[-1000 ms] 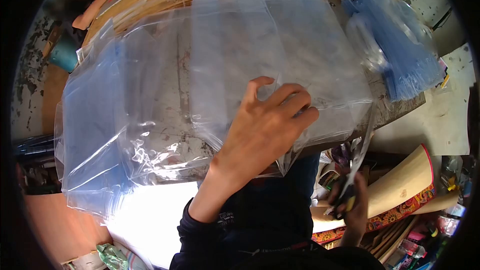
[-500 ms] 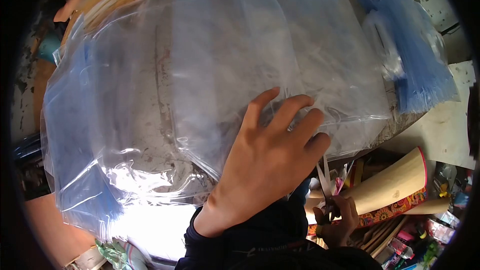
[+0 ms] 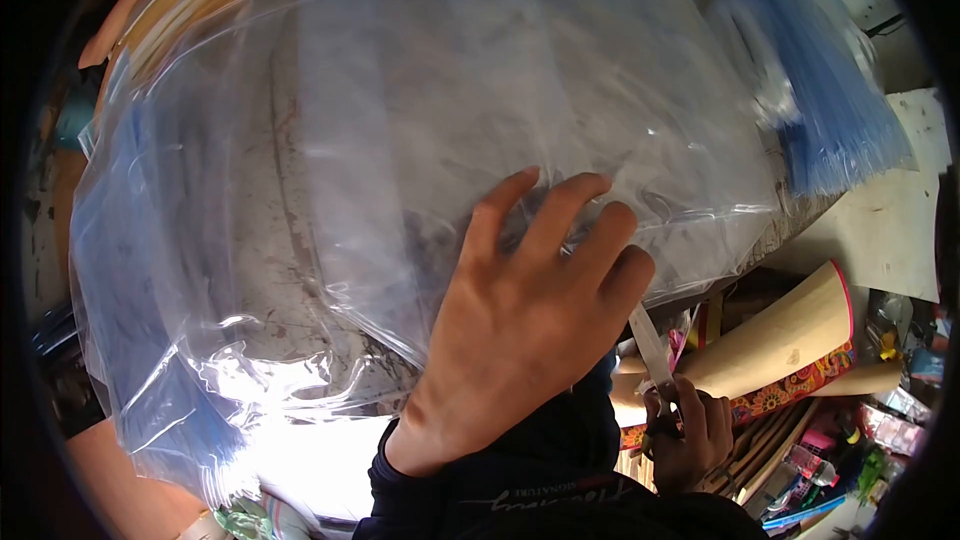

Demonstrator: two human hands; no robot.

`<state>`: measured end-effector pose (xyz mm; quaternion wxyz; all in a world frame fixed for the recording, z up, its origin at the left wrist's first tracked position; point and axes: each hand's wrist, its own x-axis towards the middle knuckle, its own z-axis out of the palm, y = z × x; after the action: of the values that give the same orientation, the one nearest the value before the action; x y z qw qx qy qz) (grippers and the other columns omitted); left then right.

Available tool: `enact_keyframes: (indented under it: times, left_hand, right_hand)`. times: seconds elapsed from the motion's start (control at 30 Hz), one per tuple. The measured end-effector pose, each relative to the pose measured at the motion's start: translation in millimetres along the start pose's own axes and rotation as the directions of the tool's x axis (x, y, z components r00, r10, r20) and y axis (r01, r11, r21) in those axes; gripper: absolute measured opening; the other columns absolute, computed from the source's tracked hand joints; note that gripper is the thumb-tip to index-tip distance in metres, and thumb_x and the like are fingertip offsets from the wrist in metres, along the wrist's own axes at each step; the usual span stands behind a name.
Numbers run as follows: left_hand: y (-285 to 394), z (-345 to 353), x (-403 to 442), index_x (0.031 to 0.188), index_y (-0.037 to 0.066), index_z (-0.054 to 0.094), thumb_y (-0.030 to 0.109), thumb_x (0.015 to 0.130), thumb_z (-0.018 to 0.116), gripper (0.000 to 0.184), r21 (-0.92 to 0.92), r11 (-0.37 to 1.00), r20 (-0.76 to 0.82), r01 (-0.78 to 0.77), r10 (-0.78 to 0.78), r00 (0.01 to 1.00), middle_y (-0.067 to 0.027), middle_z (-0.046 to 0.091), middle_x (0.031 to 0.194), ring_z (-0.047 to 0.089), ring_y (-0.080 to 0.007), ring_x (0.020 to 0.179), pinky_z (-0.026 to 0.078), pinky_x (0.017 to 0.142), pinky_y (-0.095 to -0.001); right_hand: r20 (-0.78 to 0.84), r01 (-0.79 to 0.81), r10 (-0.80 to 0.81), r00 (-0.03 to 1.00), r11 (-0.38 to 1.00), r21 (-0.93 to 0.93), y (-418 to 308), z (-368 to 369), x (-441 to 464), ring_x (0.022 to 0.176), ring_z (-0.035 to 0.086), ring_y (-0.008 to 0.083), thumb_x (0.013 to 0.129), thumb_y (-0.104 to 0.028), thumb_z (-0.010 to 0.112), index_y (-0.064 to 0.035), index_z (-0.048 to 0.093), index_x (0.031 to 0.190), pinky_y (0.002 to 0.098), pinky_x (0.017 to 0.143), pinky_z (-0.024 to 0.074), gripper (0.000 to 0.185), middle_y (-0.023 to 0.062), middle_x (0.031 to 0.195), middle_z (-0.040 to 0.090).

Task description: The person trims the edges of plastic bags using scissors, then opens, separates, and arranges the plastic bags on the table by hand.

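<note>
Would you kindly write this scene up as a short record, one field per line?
Left hand: fingers spread and bent, on the clear plastic sheets
Right hand: holding scissors
Scissor blades: pointing toward the sheets' near edge; contact unclear
Worktop: worn, partly visible through the plastic
Far right of worktop: bundle of bluish plastic
Lower right: tan roll with red edging
Upper left: another person's arm

The small printed word "SIGNATURE" (image 3: 548,489) stood on the chest of the person's black fabric top (image 3: 555,445), beside larger white script lettering (image 3: 500,502) too unclear to read.
</note>
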<state>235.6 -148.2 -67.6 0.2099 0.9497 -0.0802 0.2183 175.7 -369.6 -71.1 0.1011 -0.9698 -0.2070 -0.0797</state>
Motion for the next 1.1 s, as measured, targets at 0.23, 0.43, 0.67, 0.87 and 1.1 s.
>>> enact_keyframes:
  times: [0.23, 0.43, 0.67, 0.87, 1.1]
  left_hand:
    - [-0.3, 0.2, -1.6, 0.073, 0.013, 0.06, 0.011, 0.061, 0.061, 0.012, -0.046, 0.999, -0.05, 0.017, -0.02, 0.999, 0.0016, 0.055, 0.086, 0.054, -0.0182, 0.098, 0.041, 0.083, -0.036]
    - [-1.4, 1.0, -1.5, 0.074, 0.013, 0.061, 0.011, 0.061, 0.06, 0.013, -0.113, 0.993, -0.063, 0.02, -0.027, 0.998, 0.0014, 0.055, 0.085, 0.054, -0.0188, 0.098, 0.04, 0.082, -0.0355]
    - [0.3, 3.2, 0.3, 0.072, 0.013, 0.06, 0.011, 0.063, 0.059, 0.009, -0.051, 0.999, -0.042, 0.008, -0.011, 0.999, 0.0017, 0.052, 0.083, 0.053, -0.0176, 0.095, 0.04, 0.082, -0.0374]
    - [0.7, 5.6, -0.4, 0.071, 0.013, 0.059, 0.011, 0.067, 0.058, 0.005, -0.031, 0.999, -0.04, 0.011, -0.013, 0.999, 0.0019, 0.052, 0.084, 0.051, -0.0165, 0.096, 0.04, 0.083, -0.0384]
    - [-2.3, 8.5, -1.9, 0.068, 0.008, 0.058, 0.012, 0.065, 0.06, 0.006, -0.053, 0.997, -0.049, -0.049, 0.047, 0.998, -0.0026, 0.052, 0.093, 0.048, -0.0188, 0.098, 0.04, 0.085, -0.0402]
  right_hand:
    - [0.246, -0.237, 0.15, 0.958, 0.896, 0.375, 1.4, -2.6, -1.3, 0.057, 0.055, 0.0138, 0.063, -0.008, 0.076, 0.0, 0.061, 0.094, 0.0263, 0.052, 0.0433, 0.035, 0.0059, 0.071, 0.06]
    - [0.772, -0.772, 0.037, 0.634, 0.074, 0.631, 19.7, -0.8, -5.0, 0.062, 0.051, 0.0066, 0.061, -0.009, 0.077, -0.0005, 0.059, 0.097, 0.0211, 0.057, 0.0393, 0.041, 0.0008, 0.068, 0.053]
    - [0.727, -0.728, 0.042, 0.686, 0.075, 0.682, 15.0, 1.8, -2.4, 0.061, 0.05, 0.0058, 0.064, -0.008, 0.075, -0.0009, 0.059, 0.094, 0.0194, 0.056, 0.0379, 0.035, 0.0014, 0.07, 0.055]
    - [0.599, -0.569, 0.098, 0.795, 0.465, 0.679, 16.9, 3.5, -6.2, 0.058, 0.051, 0.0035, 0.065, -0.012, 0.077, -0.0031, 0.058, 0.098, 0.018, 0.051, 0.0388, 0.04, 0.0014, 0.068, 0.058]
    - [0.526, -0.476, 0.103, 0.844, 0.595, 0.647, 12.8, 0.7, -5.2, 0.058, 0.053, 0.0046, 0.065, -0.016, 0.078, -0.0025, 0.057, 0.098, 0.0194, 0.051, 0.0439, 0.042, 0.0049, 0.076, 0.063]
